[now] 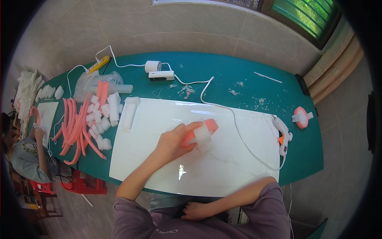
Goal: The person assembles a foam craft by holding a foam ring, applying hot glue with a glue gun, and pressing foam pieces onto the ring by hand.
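Note:
Over the white board (155,159), my left hand (171,143) grips a bent pink foam piece (213,125) by its near-left end. A white foam block (203,135) sits across the middle of that piece. Below the board's front edge, my right hand (193,211) rests by my lap with its fingers curled in; whatever they may hold is hidden. A white hot glue gun (282,135) with an orange trigger lies at the board's right edge. Beyond it is a pink foam oval (301,117) with a white strip across it.
Pink foam strips (73,127) and white foam pieces (101,125) are heaped at left, near a plastic bag (89,85). A white cable (234,119) crosses the board. Foam scraps (187,91) dot the green table (223,67). Another person's hand (39,133) works at far left.

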Motion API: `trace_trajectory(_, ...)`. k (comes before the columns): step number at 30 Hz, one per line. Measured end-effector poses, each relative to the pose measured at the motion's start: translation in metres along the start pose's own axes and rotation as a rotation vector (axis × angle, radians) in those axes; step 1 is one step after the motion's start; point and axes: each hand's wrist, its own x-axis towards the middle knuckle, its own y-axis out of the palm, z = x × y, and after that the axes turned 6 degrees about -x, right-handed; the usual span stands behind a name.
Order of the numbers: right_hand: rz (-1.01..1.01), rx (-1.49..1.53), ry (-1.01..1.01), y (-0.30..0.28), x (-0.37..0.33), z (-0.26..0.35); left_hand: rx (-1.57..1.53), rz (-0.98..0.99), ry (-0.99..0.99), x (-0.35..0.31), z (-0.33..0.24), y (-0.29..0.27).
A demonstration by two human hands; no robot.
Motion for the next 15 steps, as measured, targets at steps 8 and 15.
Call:
trace_trajectory(8, 0.0, -0.01, -0.008, -0.0007, -0.0002, 0.0, 0.032, 0.026, -0.017, -0.0009, -0.0013, -0.0012)
trace_trajectory(15, -0.014, -0.014, -0.014, 0.0004, -0.0001, -0.0002, 0.044, 0.029, -0.01, -0.0014, -0.0003, -0.0012)
